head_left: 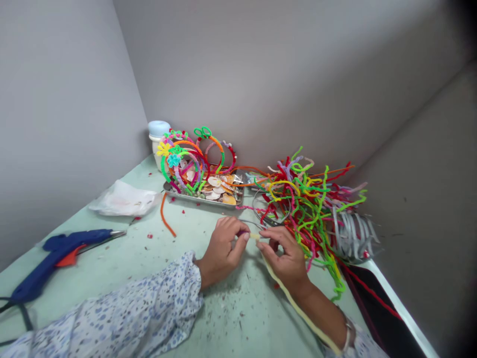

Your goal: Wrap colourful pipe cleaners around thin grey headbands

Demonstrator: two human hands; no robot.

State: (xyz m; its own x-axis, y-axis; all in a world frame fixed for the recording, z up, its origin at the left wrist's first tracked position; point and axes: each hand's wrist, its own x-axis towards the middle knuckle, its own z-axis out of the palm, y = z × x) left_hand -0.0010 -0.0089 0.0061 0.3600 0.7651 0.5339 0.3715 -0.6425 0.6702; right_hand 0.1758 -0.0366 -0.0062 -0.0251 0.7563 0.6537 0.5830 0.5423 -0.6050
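Observation:
A pale yellow pipe cleaner (pixel 294 302) runs from between my two hands down along my right forearm. Thumb and fingers of my left hand (pixel 224 248) pinch its short end, with a bit of purple showing at the fingertips. My right hand (pixel 286 256) pinches the same pipe cleaner a small gap away, where it bends downward. A thin grey metal hoop (pixel 257 199) lies just beyond my fingers, partly hidden by them and by a tangle of coloured pipe cleaners (pixel 313 199).
A metal tray (pixel 203 200) holds round pieces and pipe-cleaner-wrapped hoops (pixel 185 169). Behind it stands a white jar (pixel 158 132) with a blue lid. At left are a plastic bag (pixel 124 199) and a blue glue gun (pixel 48 263). Coiled grey headbands (pixel 356 233) lie right. Walls enclose the table.

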